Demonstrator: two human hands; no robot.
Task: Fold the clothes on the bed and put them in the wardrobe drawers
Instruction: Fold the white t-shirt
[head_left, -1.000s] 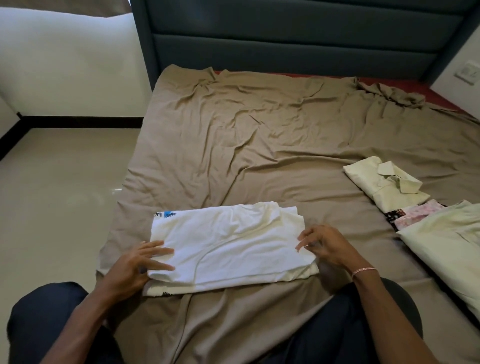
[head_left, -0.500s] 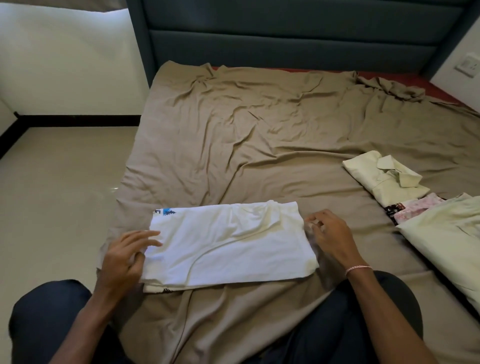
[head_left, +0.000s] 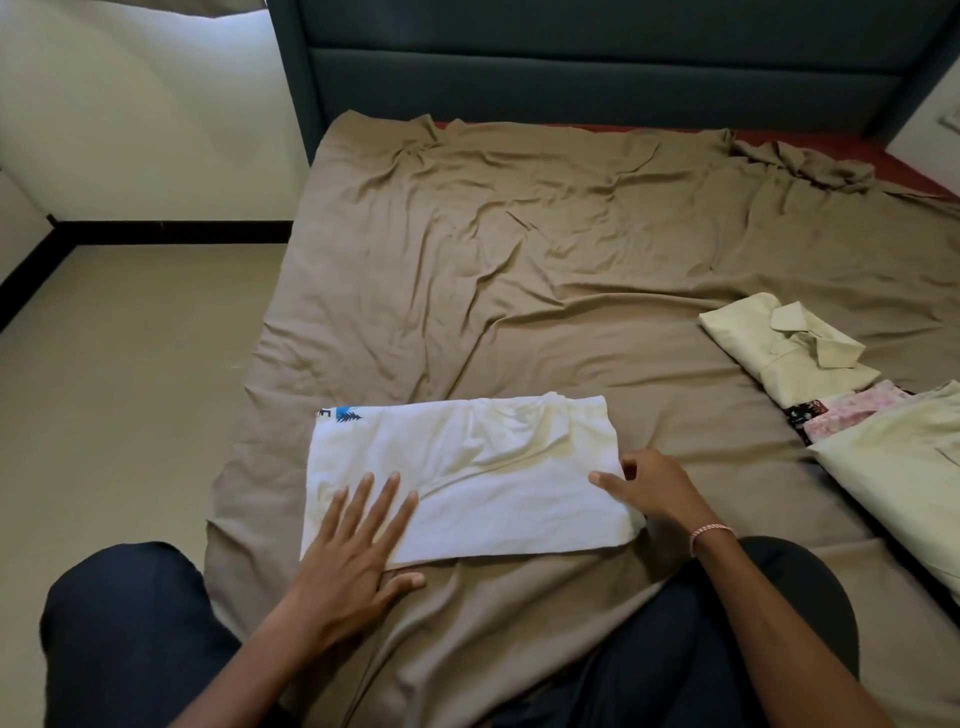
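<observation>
While beneath flat left grip (head_left: 354, 552), white shirt (head_left: 493, 467).

Spread left hand (head_left: 353, 551) pressing flat; right hand (head_left: 649, 488) curled, perhaps pinching.

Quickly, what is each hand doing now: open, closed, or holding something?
Left hand: open, fingers straight, pressing flat on the white T-shirt.
Right hand: closed on the right edge of the white T-shirt, thumb on top.

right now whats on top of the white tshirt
The left hand lies flat on the white t-shirt; the right hand pinches its right edge. Folded layers beneath are hidden.
</observation>
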